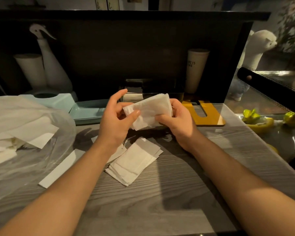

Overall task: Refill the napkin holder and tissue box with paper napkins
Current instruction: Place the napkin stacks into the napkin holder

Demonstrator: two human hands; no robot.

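At frame centre, the right hand [174,120] and left hand [117,119] both pinch the napkin stack [152,109]; its long axis tilts up-right toward the dark holder [153,90] just behind.

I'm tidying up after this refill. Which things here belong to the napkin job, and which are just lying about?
Job:
napkin stack, held in both the left hand and the right hand
loose napkins
plastic bag of napkins
blue tissue box
dark napkin holder

Lying about:
yellow board
paper cup
alpaca figure
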